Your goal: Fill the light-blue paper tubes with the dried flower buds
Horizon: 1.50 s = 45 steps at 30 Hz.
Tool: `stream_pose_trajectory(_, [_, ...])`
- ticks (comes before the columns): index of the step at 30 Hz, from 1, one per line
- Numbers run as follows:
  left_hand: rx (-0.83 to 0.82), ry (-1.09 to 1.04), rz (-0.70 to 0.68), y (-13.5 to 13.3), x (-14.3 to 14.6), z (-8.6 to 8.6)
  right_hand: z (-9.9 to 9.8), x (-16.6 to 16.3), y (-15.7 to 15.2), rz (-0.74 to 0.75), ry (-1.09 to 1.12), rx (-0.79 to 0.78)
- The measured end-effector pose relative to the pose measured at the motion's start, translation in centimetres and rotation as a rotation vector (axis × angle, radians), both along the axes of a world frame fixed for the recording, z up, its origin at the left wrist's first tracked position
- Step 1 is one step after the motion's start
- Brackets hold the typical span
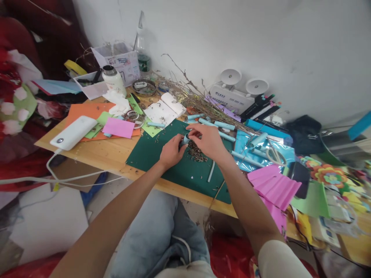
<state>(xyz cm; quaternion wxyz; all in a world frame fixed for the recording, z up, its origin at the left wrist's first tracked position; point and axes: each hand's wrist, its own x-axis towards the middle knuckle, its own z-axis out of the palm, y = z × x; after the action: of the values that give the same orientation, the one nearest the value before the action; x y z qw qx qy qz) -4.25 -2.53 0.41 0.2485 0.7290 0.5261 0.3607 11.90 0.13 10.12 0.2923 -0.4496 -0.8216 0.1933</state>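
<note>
My left hand is closed around a short light-blue paper tube, held above the green mat. At the tube's upper end, the fingers of my right hand are pinched together; whatever is between them is hidden. Under my hands lies a pile of dark dried plant bits. Several more rolled light-blue paper tubes are spread along the mat's far right side. A thin pale stick rests on the mat near my right forearm.
Dry twigs lie along the wall. A white power bank with a cable sits on the left, near a white bottle and coloured paper. To the right are scissors, blue film and pink crepe paper.
</note>
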Motion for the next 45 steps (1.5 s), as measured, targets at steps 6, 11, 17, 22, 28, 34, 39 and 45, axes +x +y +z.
stream_pose_trajectory(6, [-0.006,0.016,0.015,0.0,0.0,0.1,0.3,-0.7,0.0,0.02,0.01,0.02])
stream_pose_trajectory(11, [-0.011,0.002,0.003,0.1,0.1,0.0,-0.2,1.2,-0.4,-0.13,0.179,0.088])
stream_pose_trajectory(17, [-0.036,0.012,0.022,0.2,0.1,-0.1,-5.3,5.2,-1.2,-0.398,-0.052,-0.003])
stream_pose_trajectory(22, [-0.023,0.029,0.016,0.2,0.1,0.0,-8.2,5.0,-2.0,-0.349,-0.162,0.059])
stream_pose_trajectory(28, [-0.037,0.022,0.033,0.2,0.2,0.0,-8.9,4.8,-2.2,-0.42,-0.066,0.086])
stream_pose_trajectory(34, [-0.04,0.029,0.026,0.1,0.2,-0.1,-9.1,4.5,-2.7,-0.445,0.033,0.138])
stream_pose_trajectory(39, [-0.038,0.012,0.031,0.2,0.2,-0.2,-9.1,4.9,-2.8,-0.522,0.17,0.143])
stream_pose_trajectory(45, [-0.046,0.015,0.024,0.2,0.1,-0.1,-9.6,5.1,-2.6,-0.568,0.331,0.037])
